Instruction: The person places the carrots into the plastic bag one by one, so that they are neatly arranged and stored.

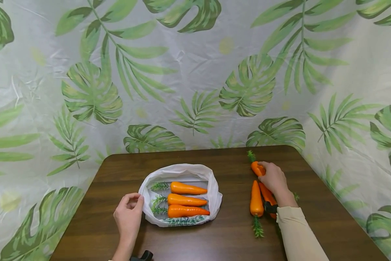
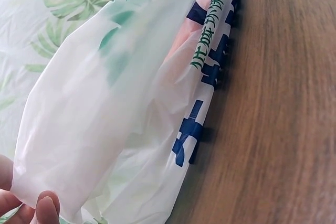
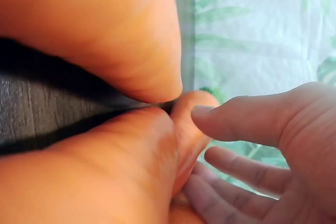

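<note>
A white plastic bag [image 1: 216,197] lies with its mouth spread wide on the table. Inside it, three orange carrots [image 1: 188,188] with green tops lie side by side, tops to the left. My left hand [image 1: 129,210] pinches the bag's left rim between thumb and fingers; the left wrist view shows the thin film [image 2: 79,129] held at its edge. At the right, my right hand [image 1: 274,179] has its thumb and fingers about another carrot [image 1: 256,168], whose top points away. Close under the right wrist lie a carrot [image 1: 256,199] and a partly covered one [image 1: 267,194].
The dark wooden table [image 1: 234,224] carries everything. A green sprig [image 1: 295,197] shows beyond the right wrist; what it belongs to is hidden. Behind the table hangs a leaf-patterned sheet [image 1: 195,72].
</note>
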`<state>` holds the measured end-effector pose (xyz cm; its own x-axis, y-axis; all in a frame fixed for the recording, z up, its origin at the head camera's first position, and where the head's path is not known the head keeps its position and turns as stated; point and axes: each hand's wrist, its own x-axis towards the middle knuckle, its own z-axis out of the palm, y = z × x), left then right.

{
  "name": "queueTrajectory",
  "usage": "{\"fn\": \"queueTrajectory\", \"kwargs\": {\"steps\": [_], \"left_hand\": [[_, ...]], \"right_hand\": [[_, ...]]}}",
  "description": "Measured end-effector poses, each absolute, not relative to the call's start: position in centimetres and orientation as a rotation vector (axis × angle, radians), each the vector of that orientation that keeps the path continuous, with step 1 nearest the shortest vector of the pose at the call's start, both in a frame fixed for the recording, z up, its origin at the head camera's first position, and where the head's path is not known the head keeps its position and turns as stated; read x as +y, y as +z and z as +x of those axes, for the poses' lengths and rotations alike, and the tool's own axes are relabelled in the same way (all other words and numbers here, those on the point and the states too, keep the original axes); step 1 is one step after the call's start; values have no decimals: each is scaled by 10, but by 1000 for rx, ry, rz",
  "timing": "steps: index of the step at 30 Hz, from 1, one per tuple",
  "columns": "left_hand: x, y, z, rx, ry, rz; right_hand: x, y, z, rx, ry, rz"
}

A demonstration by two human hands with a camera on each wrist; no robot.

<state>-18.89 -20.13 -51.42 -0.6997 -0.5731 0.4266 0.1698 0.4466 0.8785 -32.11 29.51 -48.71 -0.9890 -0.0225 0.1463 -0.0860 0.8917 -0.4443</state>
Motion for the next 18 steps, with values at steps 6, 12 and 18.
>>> {"fn": "queueTrajectory", "kwargs": {"steps": [6,12,18], "left_hand": [[-203,-517,-189,-1983,-1299,329],[-203,-518,-189,-1979,-1293,317],[-203,-516,-189,-1964,-1307,304]], "right_hand": [[293,-490,-319,-2983,662,103],[292,-491,-317,-2992,670,63],[293,-490,-317,-2997,679,44]]}}
